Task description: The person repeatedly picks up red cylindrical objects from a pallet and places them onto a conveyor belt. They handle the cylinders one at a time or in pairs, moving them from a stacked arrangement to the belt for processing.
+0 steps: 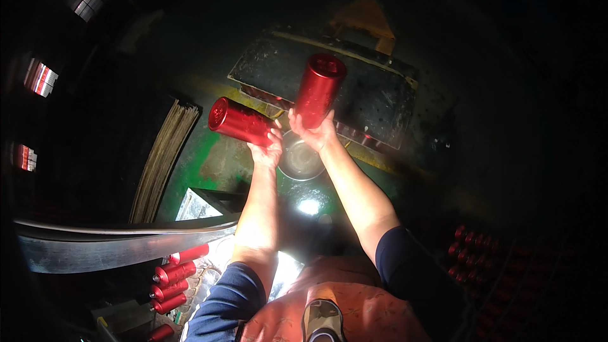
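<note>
My left hand [267,149] is gripping a glossy red cylinder [239,120] pointing leftward; my right hand [318,133], a matching cylinder [320,90] pointing forward.

Dim scene, edges near black; glare on floor [309,207]; bright windows [42,78], perhaps blurred.

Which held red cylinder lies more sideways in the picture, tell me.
The red cylinder in the left hand: it lies mostly sideways; the other cylinder, in the right hand, points mostly up the picture.
</note>
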Motion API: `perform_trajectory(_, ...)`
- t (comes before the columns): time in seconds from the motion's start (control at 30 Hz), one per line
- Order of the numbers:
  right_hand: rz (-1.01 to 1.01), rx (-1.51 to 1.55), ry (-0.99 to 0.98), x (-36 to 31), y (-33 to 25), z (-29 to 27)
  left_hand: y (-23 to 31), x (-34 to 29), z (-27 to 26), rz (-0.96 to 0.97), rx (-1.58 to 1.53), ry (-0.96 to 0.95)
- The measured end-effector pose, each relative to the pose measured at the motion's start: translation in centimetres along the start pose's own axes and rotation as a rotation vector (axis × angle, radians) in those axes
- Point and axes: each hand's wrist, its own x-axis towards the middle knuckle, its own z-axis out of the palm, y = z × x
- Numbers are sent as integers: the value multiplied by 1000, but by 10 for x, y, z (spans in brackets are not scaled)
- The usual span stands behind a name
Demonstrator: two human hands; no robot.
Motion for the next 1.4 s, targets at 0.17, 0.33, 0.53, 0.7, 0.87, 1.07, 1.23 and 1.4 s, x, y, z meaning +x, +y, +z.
perform_trajectory(0.17,-4,-51,87,18,1,-1,10,9,0,18,13,29)
perform_trajectory(0.33,-26,-96,71,28,1,-6,14,13,1,45,56,58)
perform_trajectory(0.53,-60,-94,93,32,-1,-3,9,18,5,50,61,63)
perform_trajectory(0.7,-59,-76,123,31,-2,1,13,25,9,59,90,57)
perform_trajectory(0.87,-100,-130,103,27,-7,6,5,24,22,31,110,29)
perform_trajectory(1.07,-193,-263,104,5,-13,9,-8,11,28,86,159,79)
perform_trajectory(1.23,-93,-288,19,-61,-42,-5,-40,-18,4,222,286,65)
perform_trajectory(1.4,-76,-332,15,-159,-52,-28,-94,-96,-24,379,431,114)
